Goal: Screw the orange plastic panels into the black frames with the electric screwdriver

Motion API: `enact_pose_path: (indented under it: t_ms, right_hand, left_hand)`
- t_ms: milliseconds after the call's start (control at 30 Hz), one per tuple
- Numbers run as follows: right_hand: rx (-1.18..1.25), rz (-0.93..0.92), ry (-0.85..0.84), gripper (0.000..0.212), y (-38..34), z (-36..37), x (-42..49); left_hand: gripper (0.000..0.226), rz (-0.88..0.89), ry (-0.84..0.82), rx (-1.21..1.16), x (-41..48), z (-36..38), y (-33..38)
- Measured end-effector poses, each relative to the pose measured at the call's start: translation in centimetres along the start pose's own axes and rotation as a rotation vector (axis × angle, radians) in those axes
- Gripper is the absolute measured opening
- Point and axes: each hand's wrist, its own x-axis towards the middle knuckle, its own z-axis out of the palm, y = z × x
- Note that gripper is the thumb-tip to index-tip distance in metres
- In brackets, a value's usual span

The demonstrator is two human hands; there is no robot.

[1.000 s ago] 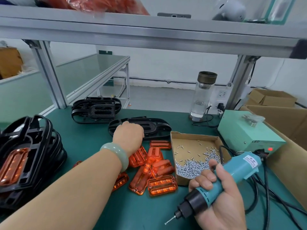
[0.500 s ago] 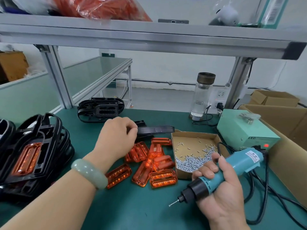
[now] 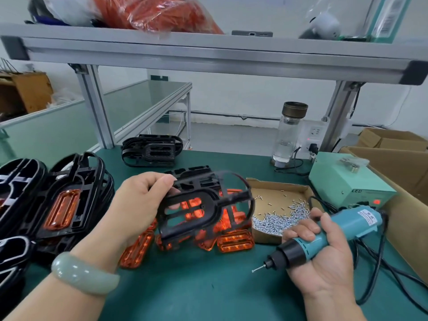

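Note:
My left hand (image 3: 136, 202) grips a black frame (image 3: 203, 205) by its left edge and holds it tilted in the air above a heap of loose orange plastic panels (image 3: 234, 242) on the green bench. The frame is empty and blurred. My right hand (image 3: 322, 258) grips the teal electric screwdriver (image 3: 324, 235), its bit pointing down-left over the mat, apart from the frame. A cardboard tray of small silver screws (image 3: 273, 221) sits between the panels and the screwdriver.
A stack of black frames fitted with orange panels (image 3: 60, 205) leans at the left. Another black frame (image 3: 150, 150) lies at the back. A green power unit (image 3: 345, 181), glass bottle (image 3: 289, 133), cables (image 3: 379, 256) and cardboard boxes (image 3: 393, 163) fill the right side.
My left hand has lifted the black frame off the bench and brought it toward me, tilting it up over the orange panels. The screwdriver hand has stayed about where it was.

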Motion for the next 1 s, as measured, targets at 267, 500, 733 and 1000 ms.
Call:
enact_pose_path:
  t_ms: [267, 500, 733, 1000]
  right_hand:
    - [-0.009, 0.009, -0.032, 0.007, -0.5, -0.2, -0.1]
    - [0.035, 0.017, -0.095, 0.008, -1.0, -0.2, -0.3]
    - [0.047, 0.023, -0.124, 0.009, -1.1, -0.1, -0.6]
    - [0.042, 0.030, -0.121, 0.008, -1.0, -0.2, -0.5]
  left_hand:
    - [0.031, -0.130, -0.163, -0.006, -0.8, 0.1, -0.8]
    - [0.037, -0.234, -0.303, -0.035, -1.5, 0.0, -1.9]
    - [0.033, -0.291, -0.458, 0.061, -3.9, 1.4, -3.0]
    - [0.006, 0.011, -0.399, 0.367, -5.2, 1.6, -3.8]
